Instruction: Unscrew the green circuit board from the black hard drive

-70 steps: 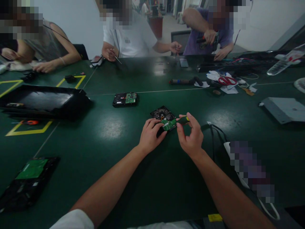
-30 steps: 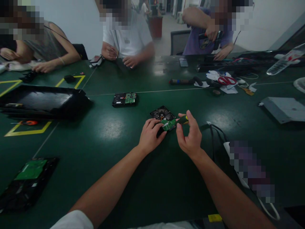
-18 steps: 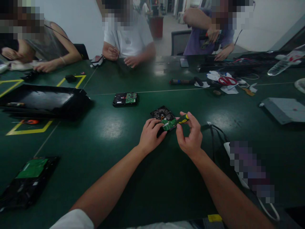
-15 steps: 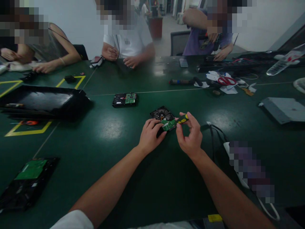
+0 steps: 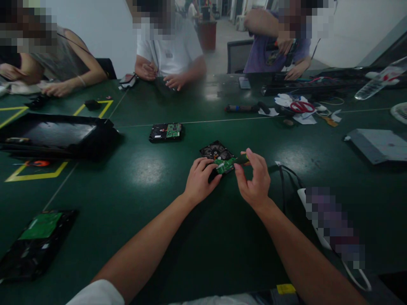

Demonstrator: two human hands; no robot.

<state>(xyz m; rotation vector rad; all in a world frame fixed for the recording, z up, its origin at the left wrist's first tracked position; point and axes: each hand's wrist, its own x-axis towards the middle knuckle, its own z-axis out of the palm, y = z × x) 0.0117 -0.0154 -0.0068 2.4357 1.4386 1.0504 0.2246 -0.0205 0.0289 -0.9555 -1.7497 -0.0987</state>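
Note:
A hard drive (image 5: 216,150) lies at an angle on the green table, its green circuit board (image 5: 224,164) facing up at the near end. My left hand (image 5: 202,177) is closed around the drive's near left side, with the fingertips at the edge of the board. In my right hand (image 5: 255,177), between thumb and fingers, is a screwdriver (image 5: 242,159) with a dark green and yellow handle. It points left over the board; its tip is too small to make out.
A second hard drive (image 5: 165,132) lies farther back, and a third (image 5: 38,241) at the near left. A black tray (image 5: 60,133) stands left. A grey metal box (image 5: 378,146), cables and a power strip (image 5: 313,216) are on the right. Co-workers sit across the table.
The screwdriver handle has turned in my right fingers, so less yellow shows, and the fingers have shifted slightly. My left hand and the hard drive stay in place.

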